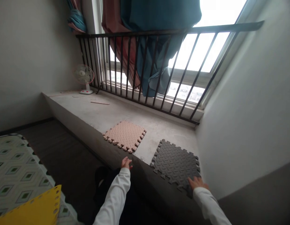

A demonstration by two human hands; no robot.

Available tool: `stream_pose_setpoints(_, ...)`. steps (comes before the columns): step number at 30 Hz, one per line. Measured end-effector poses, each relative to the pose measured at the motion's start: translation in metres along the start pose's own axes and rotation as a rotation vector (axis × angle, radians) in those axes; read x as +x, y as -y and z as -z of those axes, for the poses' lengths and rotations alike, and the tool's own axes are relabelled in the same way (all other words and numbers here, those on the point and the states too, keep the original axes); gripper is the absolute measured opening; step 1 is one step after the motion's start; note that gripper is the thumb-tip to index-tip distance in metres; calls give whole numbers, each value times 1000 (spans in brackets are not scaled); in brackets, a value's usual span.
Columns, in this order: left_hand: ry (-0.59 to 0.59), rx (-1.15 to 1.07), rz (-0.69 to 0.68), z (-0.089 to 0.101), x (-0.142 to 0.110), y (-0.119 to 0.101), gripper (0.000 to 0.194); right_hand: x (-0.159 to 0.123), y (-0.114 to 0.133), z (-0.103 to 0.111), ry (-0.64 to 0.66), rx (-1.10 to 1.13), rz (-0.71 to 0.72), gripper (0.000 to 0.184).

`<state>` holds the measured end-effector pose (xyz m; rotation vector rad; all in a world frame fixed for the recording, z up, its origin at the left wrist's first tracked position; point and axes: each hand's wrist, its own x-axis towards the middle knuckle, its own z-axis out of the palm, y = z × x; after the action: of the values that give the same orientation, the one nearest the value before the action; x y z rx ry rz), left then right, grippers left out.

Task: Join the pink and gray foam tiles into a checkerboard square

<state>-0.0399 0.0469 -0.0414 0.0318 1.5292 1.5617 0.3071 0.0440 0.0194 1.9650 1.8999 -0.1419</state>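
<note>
A dark grey foam mat tile point(176, 162) with toothed edges lies at the right end of the window ledge. My right hand point(198, 183) rests on its near right corner, fingers spread over the surface. To the left, a beige foam mat tile point(126, 134) lies apart from the grey one, with bare ledge between them. My left hand point(126, 163) hovers just in front of the beige tile's near corner, fingers loosely apart and holding nothing. Both tiles lie flat with their patterned sides up.
The concrete ledge point(81, 107) runs below a black railing point(156, 104), with curtains point(156, 18) hanging behind it. A small fan point(85, 76) and a thin strip point(100, 103) sit farther left. On the lower left are a patterned mattress point(13, 165) and a yellow sheet with holes point(34, 209).
</note>
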Motion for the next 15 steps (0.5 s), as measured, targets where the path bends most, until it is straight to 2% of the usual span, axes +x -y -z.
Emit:
stream_pose_setpoints(3, 4, 5, 4, -1, -1, 0, 33, -17, 47, 10, 61, 2, 138, 67)
stream_pose_setpoints(6, 10, 3, 14, 0, -1, 0, 32, -22, 98, 19, 52, 42, 285, 75)
stream_pose_setpoints(9, 11, -3, 19, 3, -1, -1, 31, -12, 137, 26, 9, 85, 416, 79)
stream_pose_setpoints(12, 4, -17, 2, 7, -2, -3, 30, 5, 159, 32, -20, 73, 482, 75)
stream_pose_setpoints(15, -8, -32, -18, 10, -4, -5, 30, 18, 167, 38, -37, 44, 518, 63)
